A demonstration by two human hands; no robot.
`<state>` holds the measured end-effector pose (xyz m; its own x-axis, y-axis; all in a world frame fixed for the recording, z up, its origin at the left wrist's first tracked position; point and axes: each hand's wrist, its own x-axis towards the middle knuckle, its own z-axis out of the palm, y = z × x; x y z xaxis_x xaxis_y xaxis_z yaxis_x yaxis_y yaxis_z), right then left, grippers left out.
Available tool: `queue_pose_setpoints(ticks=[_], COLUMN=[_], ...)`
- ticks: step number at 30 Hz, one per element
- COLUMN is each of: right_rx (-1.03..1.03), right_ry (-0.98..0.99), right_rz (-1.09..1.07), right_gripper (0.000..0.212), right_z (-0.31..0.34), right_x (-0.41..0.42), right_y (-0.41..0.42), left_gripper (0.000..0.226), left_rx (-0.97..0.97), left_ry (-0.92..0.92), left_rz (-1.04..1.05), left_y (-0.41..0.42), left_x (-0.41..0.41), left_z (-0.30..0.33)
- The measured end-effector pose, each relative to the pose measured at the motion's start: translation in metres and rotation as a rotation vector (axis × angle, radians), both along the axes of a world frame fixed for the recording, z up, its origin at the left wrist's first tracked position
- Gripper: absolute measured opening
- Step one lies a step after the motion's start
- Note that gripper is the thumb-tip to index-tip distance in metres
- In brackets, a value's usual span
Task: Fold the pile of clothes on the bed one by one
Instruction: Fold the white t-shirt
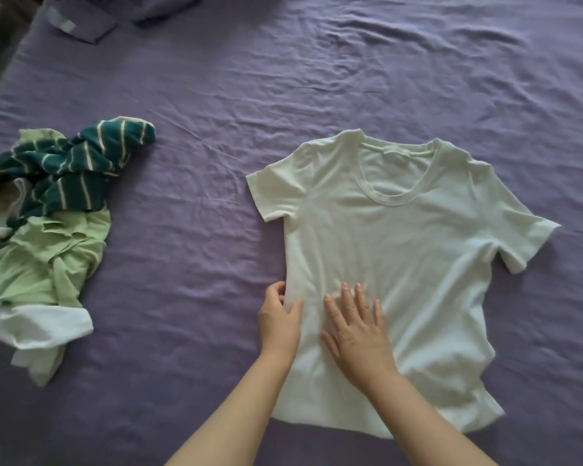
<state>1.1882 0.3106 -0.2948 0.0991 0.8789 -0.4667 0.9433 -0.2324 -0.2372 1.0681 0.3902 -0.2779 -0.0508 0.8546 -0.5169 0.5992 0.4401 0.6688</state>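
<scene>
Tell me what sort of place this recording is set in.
Most likely a bedroom at home. The work surface is a bed covered by a wrinkled purple sheet. A white T-shirt lies spread flat on it, and a heap of unfolded clothes waits to its left.

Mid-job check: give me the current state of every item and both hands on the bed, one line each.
White T-shirt: spread flat, front up, unfolded, sleeves out.
Left hand: pinching the shirt's side edge.
Right hand: flat, fingers straight, pressing on the shirt's lower front.
Pile of clothes: crumpled, unfolded, apart from the shirt.
Striped green garment: bunched on top of the pile.
Purple sheet: wrinkled.
</scene>
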Motion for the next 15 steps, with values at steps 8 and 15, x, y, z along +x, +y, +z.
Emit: queue_pose_setpoints(ticks=[8, 15], right_rx=[-0.032, -0.035], right_ry=[0.033, 0.034], right_rz=[0.080, 0.102], right_gripper=[0.060, 0.058], right_z=[0.011, 0.016], right_x=[0.000, -0.006], right_y=[-0.060, -0.085], left_gripper=[0.020, 0.009], left_rx=[-0.137, -0.114], left_ry=[0.037, 0.066], left_rz=[-0.077, -0.075], left_y=[-0.057, -0.090], left_x=[-0.037, -0.073], left_z=[0.018, 0.036])
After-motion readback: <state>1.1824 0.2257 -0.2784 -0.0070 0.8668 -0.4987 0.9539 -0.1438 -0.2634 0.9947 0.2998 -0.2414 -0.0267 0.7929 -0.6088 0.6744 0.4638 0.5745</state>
